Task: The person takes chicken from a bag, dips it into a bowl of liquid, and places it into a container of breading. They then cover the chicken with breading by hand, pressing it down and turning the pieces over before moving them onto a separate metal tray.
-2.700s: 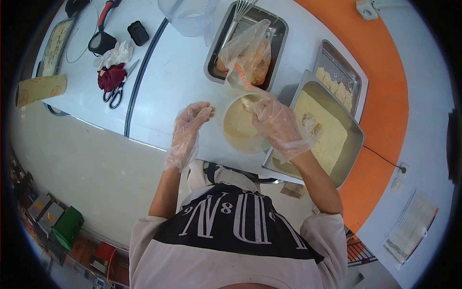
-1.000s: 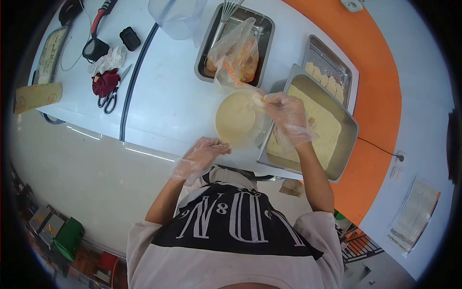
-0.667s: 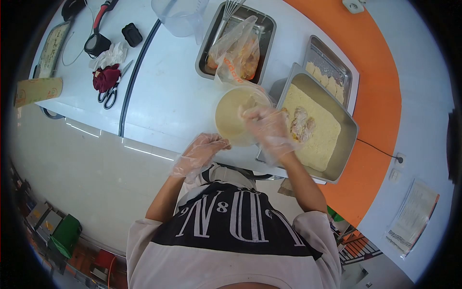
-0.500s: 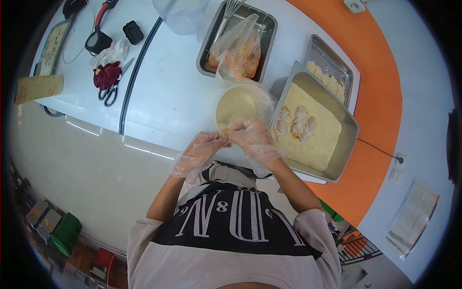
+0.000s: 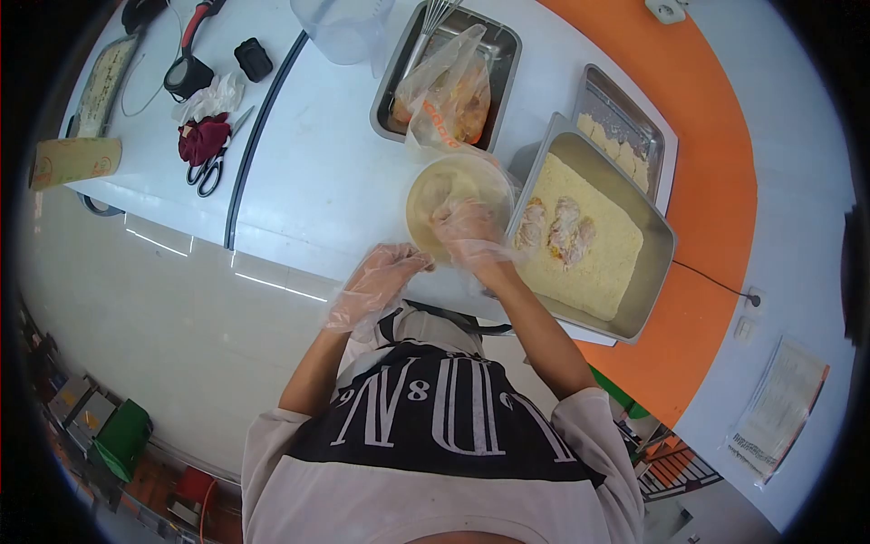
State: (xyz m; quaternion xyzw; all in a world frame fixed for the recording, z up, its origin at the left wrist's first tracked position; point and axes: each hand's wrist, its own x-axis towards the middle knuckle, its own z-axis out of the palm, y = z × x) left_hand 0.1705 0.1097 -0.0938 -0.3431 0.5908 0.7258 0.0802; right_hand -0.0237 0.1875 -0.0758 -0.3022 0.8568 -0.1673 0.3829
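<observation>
A round bowl (image 5: pixel 419 204) of pale, thin batter stands near the table's front edge. My right hand (image 5: pixel 469 227), in a clear plastic glove, reaches into it with curled fingers; whatever they grip is hidden. Just beyond those fingertips a pale lump (image 5: pixel 441 188) shows in the batter. My left hand (image 5: pixel 385 276), gloved too, is beside the bowl's near side, fingers pressed together; I cannot make out anything in them. To the right, a deep metal pan (image 5: pixel 654 240) holds yellowish flour with several coated meat pieces (image 5: pixel 567 238) on it.
Behind the bowl sits a metal tray (image 5: pixel 385 118) with a plastic bag (image 5: pixel 464 104) of orange-coloured meat and a whisk (image 5: pixel 424 36). A clear jug (image 5: pixel 343 32) stands beside it. Another tray (image 5: pixel 625 95) is at the far right. Scissors (image 5: pixel 210 172) and a dark red cloth (image 5: pixel 204 140) lie left.
My right hand has moved forward, away from my left hand and into the bowl. A pale lump now shows in the batter. My left hand has stayed nearly in place.
</observation>
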